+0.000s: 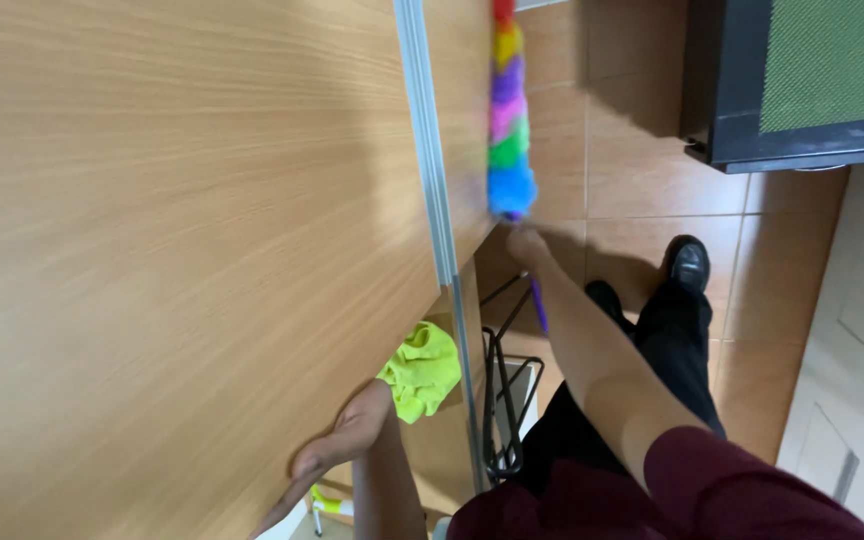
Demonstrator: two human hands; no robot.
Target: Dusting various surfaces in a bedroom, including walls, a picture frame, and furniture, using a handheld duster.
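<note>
My right hand (pixel 527 246) is closed around the purple handle of a rainbow-coloured feather duster (pixel 507 110). The duster's fluffy head runs upward along the edge of a wooden cabinet panel (pixel 172 220), next to a metal strip (pixel 430 150). My left hand (pixel 337 445) rests flat with spread fingers on the lower part of the same wooden panel. A bright yellow-green cloth (pixel 422 370) lies just beyond my left hand.
A black wire rack (pixel 500 400) stands by the cabinet edge. The floor is brown tile (pixel 642 180). A black-framed box with a green mesh face (pixel 802 80) sits at top right. A white door (pixel 862 340) is on the right. My black shoes (pixel 688 264) show below.
</note>
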